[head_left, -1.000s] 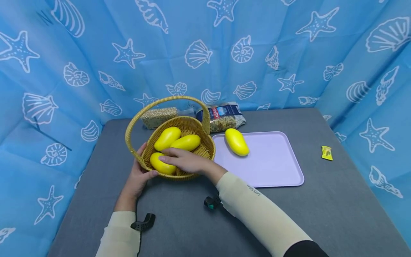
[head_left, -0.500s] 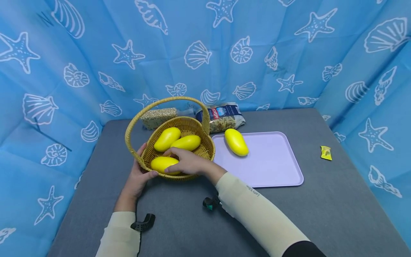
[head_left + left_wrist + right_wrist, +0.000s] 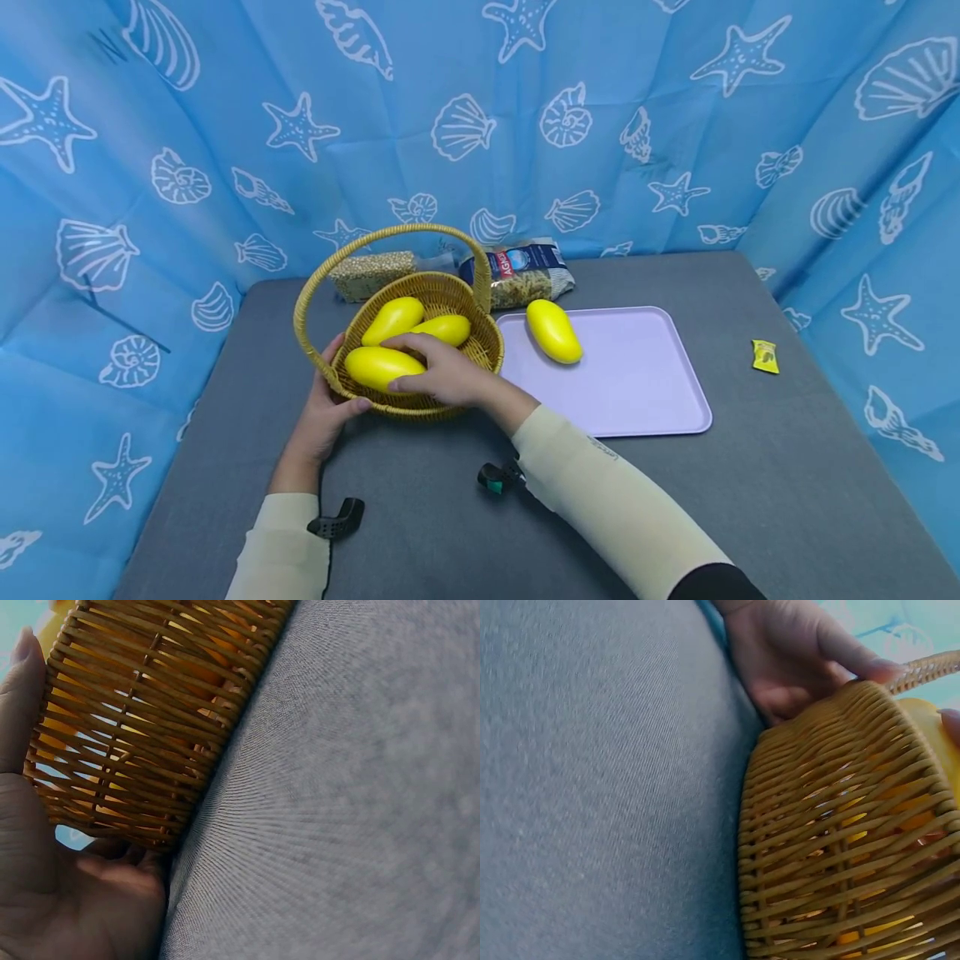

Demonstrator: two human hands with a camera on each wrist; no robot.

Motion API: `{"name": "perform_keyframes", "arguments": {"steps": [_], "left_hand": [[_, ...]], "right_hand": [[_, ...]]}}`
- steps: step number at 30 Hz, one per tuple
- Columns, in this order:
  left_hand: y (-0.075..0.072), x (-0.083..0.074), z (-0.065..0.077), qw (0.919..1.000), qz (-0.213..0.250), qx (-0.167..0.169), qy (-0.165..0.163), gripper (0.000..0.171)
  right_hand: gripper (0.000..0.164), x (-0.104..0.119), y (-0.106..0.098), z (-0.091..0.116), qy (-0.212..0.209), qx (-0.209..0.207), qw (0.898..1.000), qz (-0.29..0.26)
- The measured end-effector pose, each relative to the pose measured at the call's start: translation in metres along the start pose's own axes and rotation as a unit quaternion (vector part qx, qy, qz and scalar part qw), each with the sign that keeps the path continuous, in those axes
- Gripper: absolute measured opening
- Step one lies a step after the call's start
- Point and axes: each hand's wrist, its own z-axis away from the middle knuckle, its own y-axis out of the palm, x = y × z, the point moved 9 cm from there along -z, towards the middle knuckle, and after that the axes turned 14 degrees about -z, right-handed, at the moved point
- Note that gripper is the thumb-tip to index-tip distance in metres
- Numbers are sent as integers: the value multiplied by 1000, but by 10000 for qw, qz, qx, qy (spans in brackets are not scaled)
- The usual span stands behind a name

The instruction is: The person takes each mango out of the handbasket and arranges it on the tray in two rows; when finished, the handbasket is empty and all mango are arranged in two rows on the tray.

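Observation:
A wicker basket (image 3: 491,342) with a tall arched handle holds three yellow mangoes. My left hand (image 3: 324,421) grips its left side, thumb over the rim and fingers around the outer wall. In the left wrist view the thumb lies along the woven wall (image 3: 142,720). Reaching over the front rim, my right hand (image 3: 446,375) holds the nearest mango (image 3: 378,368) between thumb and fingers. Behind it lie a second mango (image 3: 393,320) and a third mango (image 3: 453,328), partly covered by the right hand.
A lilac tray (image 3: 637,375) sits right of the basket with one mango (image 3: 555,332) at its left end. Behind the basket lie a bag of grains (image 3: 371,273) and a blue-labelled pasta bag (image 3: 525,271). A small yellow packet (image 3: 765,357) is at the far right.
The right hand's fingers have gone round the nearest mango, which has turned and now sits slightly higher in the basket. The left hand keeps its place on the basket.

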Motion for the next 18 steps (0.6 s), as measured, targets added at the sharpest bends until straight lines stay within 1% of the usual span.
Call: {"name": "perform_keyframes", "arguments": {"steps": [4,10,13,18], "left_hand": [[0,1,-1,10000,24,-21,-20,104],[1,1,-1,9996,278,8,25,105],[0,1,0,9993,371,30,74,106],[0,1,0,9989,422,83,169,106]], "right_hand": [[61,7,-8,10,-24,-254,9994,-254],[58,15,-22,32,-292,-525,9943,-885],[57,15,-28,45,-375,-591,9892,-1290],[56,15,-39,66,-507,-687,9777,-1919]]}}
